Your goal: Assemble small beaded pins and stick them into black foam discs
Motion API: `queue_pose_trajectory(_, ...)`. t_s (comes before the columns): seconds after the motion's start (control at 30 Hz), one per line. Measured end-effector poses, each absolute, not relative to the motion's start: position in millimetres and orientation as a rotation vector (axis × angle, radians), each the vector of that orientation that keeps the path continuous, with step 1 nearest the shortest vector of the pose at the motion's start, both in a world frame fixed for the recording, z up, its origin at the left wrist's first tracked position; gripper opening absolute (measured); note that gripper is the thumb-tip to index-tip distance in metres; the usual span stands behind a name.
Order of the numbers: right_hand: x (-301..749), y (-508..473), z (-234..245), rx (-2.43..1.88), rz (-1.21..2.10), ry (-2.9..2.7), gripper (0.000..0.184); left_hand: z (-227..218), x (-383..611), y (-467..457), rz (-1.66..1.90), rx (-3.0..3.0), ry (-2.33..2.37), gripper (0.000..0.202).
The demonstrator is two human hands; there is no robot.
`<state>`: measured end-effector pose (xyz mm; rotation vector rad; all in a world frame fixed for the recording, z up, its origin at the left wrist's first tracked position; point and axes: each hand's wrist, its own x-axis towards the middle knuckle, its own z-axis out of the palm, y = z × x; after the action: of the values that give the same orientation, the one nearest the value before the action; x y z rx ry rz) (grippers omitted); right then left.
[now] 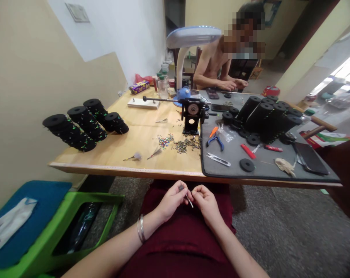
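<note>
My two hands meet over my lap, just below the table's front edge. My left hand (172,199) is closed in a pinch on a small dark piece, and a thin pale pin (189,200) sticks out between the hands. My right hand (206,200) is also closed, its fingertips pinched at the pin's other end. Silver bangles ring my left wrist. On the wooden table (119,152) above lie a heap of small metal bits (180,144) and a black hand-crank winder (192,114).
Stacks of black discs stand at the table's left (85,125) and on the grey mat (267,116). Snips (218,159), pliers (215,137) and loose discs lie on the mat (209,170). Another person sits at the far end by a lamp (189,38). A green stool (85,216) stands at my left.
</note>
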<state>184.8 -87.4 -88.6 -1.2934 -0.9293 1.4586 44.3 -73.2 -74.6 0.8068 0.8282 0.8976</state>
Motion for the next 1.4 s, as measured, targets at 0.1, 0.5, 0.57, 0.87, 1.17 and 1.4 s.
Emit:
queue_pose_trajectory(0.1, 184.3, -87.1, -88.9, -1.302, 1.515, -0.846, 0.014, -77.2, 43.3, -74.1, 0.899, 0.91, 0.855, 0.025)
queue_pose_trajectory(0.5, 183.7, -88.0, -84.7, -1.305, 1.549, -0.792, 0.012, -79.1, 44.0, -72.6, 0.842, 1.103, 0.927, 0.019)
queue_pose_trajectory(0.57, 184.0, -88.2, -85.7, -1.304, 1.555, -0.767, 0.013, -79.7, 43.6, -73.2, 0.836, 1.139, 0.924, 0.018)
queue_pose_trajectory(0.87, 186.0, -86.7, -89.5, -1.223, 1.635, -0.606, 0.017, -82.6, 45.1, -75.0, 0.796, 1.236, 0.973, 0.015)
queue_pose_trajectory(1.17, 188.1, -87.0, -90.6, -1.156, 1.638, -0.574, 0.02, -80.1, 44.4, -74.1, 0.787, 1.068, 0.915, 0.021)
queue_pose_trajectory(1.4, 185.7, -88.9, -87.9, -1.223, 1.55, -0.665, 0.019, -76.3, 45.7, -73.1, 0.788, 1.035, 0.984, 0.019)
